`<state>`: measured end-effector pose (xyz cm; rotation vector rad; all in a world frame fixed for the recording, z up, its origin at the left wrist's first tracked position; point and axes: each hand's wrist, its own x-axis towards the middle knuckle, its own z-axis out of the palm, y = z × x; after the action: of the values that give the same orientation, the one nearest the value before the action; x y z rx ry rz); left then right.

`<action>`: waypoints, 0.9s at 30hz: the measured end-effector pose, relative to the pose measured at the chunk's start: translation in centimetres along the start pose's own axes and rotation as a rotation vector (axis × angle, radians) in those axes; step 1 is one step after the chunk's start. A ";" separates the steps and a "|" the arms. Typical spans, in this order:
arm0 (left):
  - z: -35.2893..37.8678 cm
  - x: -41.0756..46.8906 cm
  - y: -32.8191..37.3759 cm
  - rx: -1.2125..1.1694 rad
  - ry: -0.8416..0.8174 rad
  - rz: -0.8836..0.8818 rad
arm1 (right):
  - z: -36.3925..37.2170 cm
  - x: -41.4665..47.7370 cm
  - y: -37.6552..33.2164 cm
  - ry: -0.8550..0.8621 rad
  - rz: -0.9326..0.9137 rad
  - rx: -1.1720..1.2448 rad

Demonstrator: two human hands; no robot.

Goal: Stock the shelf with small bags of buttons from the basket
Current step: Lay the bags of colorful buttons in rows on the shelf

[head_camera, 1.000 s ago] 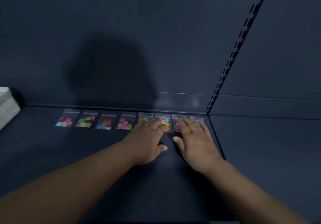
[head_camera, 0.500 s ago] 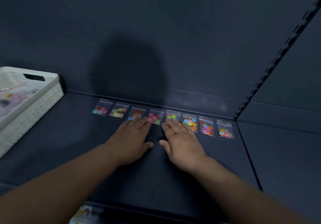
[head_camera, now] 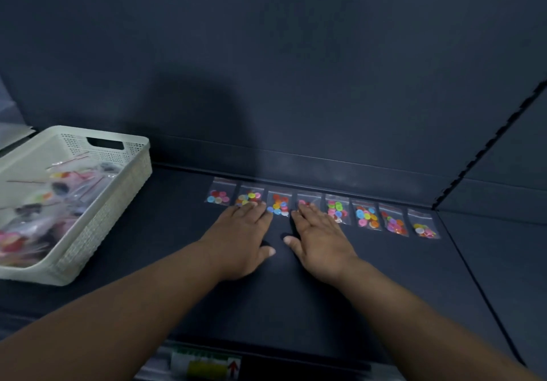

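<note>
Row of button bags (head_camera: 322, 207) straightened on shelf (head_camera: 296, 292)

Left hand (head_camera: 239, 238) and right hand (head_camera: 318, 240) are laid flat, fingers spread, nothing gripped; bags could be skewed if dragged.

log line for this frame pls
phase: aligning row | left hand: flat, fingertips on second bag | right hand: flat on fourth bag | row: eight bags | basket: more bags inside

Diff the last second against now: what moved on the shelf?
Both hands slid leftward along the row of button bags: the left hand from the fifth and sixth bags to the second, the right hand from the last two to the fourth. Both stay flat and open, gripping nothing. The eight bags keep their order, and the basket comes into view as the camera pans left.
</note>
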<state>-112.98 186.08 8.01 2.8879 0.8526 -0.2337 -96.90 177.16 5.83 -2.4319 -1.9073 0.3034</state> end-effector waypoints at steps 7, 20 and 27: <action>0.2 1.0 0.6 0.005 -0.016 0.105 | -0.4 -1.0 0.7 0.105 0.058 -0.012; 0.4 2.0 1.2 0.021 -0.072 0.067 | -0.2 -1.0 1.6 0.019 -0.014 -0.044; -0.3 1.8 0.6 -0.027 0.030 0.042 | -1.6 -0.7 0.4 0.074 -0.049 -0.035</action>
<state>-111.13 186.55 7.98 2.8880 0.7931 -0.1733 -96.36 176.53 7.43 -2.3770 -1.9542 0.1772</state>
